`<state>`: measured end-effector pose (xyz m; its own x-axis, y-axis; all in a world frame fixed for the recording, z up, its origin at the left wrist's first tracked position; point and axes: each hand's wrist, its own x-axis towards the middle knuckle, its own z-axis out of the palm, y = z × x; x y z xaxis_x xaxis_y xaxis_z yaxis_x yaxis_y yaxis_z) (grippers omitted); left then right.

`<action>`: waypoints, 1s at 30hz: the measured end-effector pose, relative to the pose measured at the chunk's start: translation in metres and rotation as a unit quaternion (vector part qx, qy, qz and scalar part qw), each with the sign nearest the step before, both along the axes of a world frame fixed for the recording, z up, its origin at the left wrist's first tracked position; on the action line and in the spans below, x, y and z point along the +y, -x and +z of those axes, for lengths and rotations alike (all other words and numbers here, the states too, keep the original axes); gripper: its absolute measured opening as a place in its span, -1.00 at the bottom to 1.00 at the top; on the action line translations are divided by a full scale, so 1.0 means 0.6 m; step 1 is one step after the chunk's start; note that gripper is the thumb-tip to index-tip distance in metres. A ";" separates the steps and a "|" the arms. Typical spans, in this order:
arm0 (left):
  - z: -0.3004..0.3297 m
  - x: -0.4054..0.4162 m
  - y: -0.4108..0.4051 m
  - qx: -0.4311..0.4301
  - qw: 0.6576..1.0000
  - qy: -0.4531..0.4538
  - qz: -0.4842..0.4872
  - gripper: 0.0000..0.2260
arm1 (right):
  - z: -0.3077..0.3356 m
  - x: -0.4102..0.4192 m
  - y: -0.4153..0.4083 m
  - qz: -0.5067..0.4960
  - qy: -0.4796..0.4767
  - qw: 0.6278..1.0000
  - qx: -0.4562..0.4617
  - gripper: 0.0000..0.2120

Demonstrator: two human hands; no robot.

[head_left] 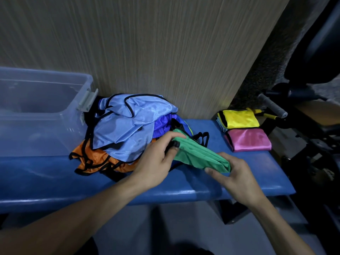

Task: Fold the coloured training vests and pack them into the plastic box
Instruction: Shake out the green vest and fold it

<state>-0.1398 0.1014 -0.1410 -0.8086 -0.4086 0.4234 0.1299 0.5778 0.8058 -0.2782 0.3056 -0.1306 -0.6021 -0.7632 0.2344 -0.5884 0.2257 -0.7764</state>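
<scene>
A green vest (198,155), partly folded into a narrow strip, lies above the blue bench (55,173) between my hands. My left hand (156,162) pinches its far end near the black trim. My right hand (237,175) grips its near end. Left of it sits a loose pile with a light blue vest (127,126) on top, an orange vest (95,161) beneath and a dark blue vest (161,126) behind. A folded yellow vest (239,118) and a folded pink vest (250,139) lie at the bench's right end. The clear plastic box (36,107) stands at the left.
A wood-grain wall panel (147,43) rises right behind the bench. Dark gym equipment with a grey handle (272,105) crowds the right side. The grey floor (184,227) shows below the bench's front edge.
</scene>
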 end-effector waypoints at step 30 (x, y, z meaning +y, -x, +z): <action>-0.097 -0.071 0.288 -0.195 0.967 -0.117 0.116 -0.70 | -0.034 0.051 0.082 0.002 -0.160 0.985 -0.065 -0.64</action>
<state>-0.3127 0.0587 -0.1994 -0.7632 -0.6458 -0.0207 -0.3215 0.3517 0.8792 -0.3276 0.3361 -0.1507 -0.6077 -0.7881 -0.0983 -0.4901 0.4695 -0.7344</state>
